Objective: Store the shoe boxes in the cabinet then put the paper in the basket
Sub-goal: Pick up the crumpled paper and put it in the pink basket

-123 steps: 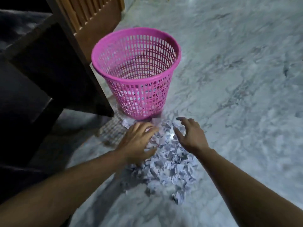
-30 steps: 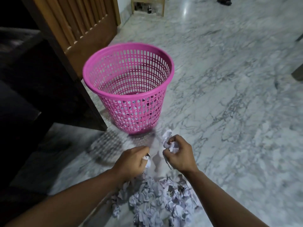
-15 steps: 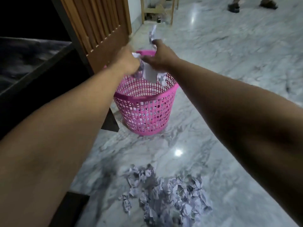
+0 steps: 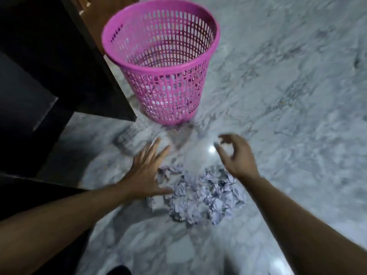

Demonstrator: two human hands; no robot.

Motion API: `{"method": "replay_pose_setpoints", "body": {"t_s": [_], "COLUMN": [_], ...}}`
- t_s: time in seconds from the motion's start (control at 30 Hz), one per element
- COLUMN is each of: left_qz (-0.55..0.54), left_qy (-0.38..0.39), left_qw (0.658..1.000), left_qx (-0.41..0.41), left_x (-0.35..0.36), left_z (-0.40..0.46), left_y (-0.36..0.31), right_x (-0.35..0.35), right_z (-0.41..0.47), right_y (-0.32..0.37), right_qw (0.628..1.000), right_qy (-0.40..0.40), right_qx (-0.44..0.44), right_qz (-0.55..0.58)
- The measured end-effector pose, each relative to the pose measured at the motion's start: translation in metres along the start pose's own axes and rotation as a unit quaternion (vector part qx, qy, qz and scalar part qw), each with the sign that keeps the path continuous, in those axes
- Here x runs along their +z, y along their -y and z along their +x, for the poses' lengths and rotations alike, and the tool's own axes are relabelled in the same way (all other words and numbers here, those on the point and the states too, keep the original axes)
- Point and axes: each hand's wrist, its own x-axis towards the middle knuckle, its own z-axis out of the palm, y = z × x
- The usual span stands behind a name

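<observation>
A pink mesh basket (image 4: 206,62) stands upright on the marble floor, with crumpled paper showing through its lower wall. In front of it lies a pile of crumpled white paper (image 4: 200,195). My left hand (image 4: 147,169) hovers at the pile's left edge, fingers spread, holding nothing. My right hand (image 4: 236,155) hangs just above the pile's far right side, fingers curled apart and empty. No shoe boxes are in view.
A dark cabinet (image 4: 49,76) with a wooden slatted door (image 4: 103,8) stands at the left, its corner touching the basket's side. The grey marble floor (image 4: 288,96) spreads to the right and front.
Half a second ago both hands held crumpled paper over the basket. Now they are empty and back down at the pile on the floor.
</observation>
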Motion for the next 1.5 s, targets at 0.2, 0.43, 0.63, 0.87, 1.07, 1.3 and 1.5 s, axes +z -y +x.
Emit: {"method": "replay_pose_setpoints", "body": {"t_s": [0.2, 0.43, 0.63, 0.87, 1.07, 1.3, 1.5], "left_qz": [0.041, -0.006, -0.015, -0.023, -0.185, -0.266, -0.145], "left_qy": [0.135, 0.007, -0.014, 0.024, -0.128, -0.419, -0.348], "left_qw": [0.988, 1.000, 0.999, 0.999, 0.974, 0.868, 0.923], "left_qx": [0.069, 0.025, 0.044, 0.017, 0.015, 0.033, -0.079], "left_x": [0.075, 0.108, 0.092, 0.067, -0.009, -0.179, -0.271], "left_z": [-0.049, -0.010, 0.018, 0.028, 0.033, 0.081, 0.154], "left_y": [0.019, -0.028, -0.018, -0.032, -0.063, -0.061, -0.023], "right_x": [0.036, 0.091, 0.090, 0.070, 0.021, -0.051, -0.044], "right_z": [-0.135, -0.096, -0.073, -0.057, 0.004, 0.146, 0.254], "right_y": [-0.053, -0.044, -0.046, -0.036, 0.015, 0.166, 0.213], "right_qw": [0.917, 0.942, 0.937, 0.978, 0.986, 0.940, 0.989], "right_qy": [0.320, 0.245, 0.222, 0.182, -0.062, -0.156, 0.018], "right_qx": [0.067, -0.002, -0.061, 0.023, 0.016, -0.203, -0.139], "right_qz": [-0.228, -0.231, -0.263, -0.098, 0.155, 0.226, -0.048]}}
